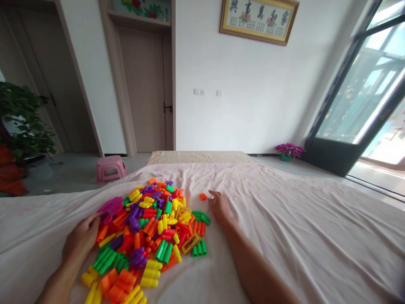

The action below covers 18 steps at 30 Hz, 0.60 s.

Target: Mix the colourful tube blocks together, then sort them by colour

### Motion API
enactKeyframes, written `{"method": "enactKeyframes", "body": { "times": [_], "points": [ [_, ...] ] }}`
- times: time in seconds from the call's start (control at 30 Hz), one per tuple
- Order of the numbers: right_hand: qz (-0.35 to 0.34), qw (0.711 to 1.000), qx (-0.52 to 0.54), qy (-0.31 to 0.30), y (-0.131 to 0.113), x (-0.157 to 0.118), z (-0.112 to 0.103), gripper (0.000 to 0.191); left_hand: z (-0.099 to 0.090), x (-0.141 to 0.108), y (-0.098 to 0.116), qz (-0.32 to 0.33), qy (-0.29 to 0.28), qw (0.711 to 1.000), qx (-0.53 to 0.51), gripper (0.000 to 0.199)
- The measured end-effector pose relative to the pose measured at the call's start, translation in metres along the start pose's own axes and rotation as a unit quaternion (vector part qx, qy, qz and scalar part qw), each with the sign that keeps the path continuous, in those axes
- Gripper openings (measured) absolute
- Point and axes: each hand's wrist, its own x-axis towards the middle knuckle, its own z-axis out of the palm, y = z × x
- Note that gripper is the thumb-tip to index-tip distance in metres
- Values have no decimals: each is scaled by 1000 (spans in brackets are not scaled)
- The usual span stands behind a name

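Observation:
A heap of plastic toy pieces in red, orange, yellow, green and purple (pixel 148 219) lies on the pale patterned cloth (pixel 272 219). At its left edge my left hand (pixel 82 234) has thumb and fingers closed on a magenta piece (pixel 111 209). To the right of the heap, my right hand (pixel 219 203) is over the cloth with its fingers apart, holding nothing. Just left of those fingertips sits a small orange piece (pixel 203 196), apart from the heap. Green pieces (pixel 200 248) and a yellow frame-shaped piece (pixel 191 243) lie along the heap's right side.
Beyond the cloth-covered surface stand a pink stool (pixel 110 169) at left and a pot of magenta flowers (pixel 289 151) at right. A leafy plant (pixel 23 122) is at the far left. Doors, a white wall and a glass door (pixel 363 84) surround the area.

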Motion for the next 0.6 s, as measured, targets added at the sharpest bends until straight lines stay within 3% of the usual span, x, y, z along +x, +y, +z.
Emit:
{"method": "enactKeyframes", "body": {
  "times": [0.2, 0.3, 0.6],
  "points": [
    [-83, 993, -81, -38, -17, -1, -1, 38, -1, -2, 3, -8, -6, 1000, -8, 47],
    [-88, 988, -107, -66, -20, 1, 0, 32, -1, -3, 5, -14, -6, 1000, -7, 47],
    [-93, 983, -142, -66, -23, 23, 1, 24, -1, -5, 6, -15, -11, 999, -29, 47]
  ]
}}
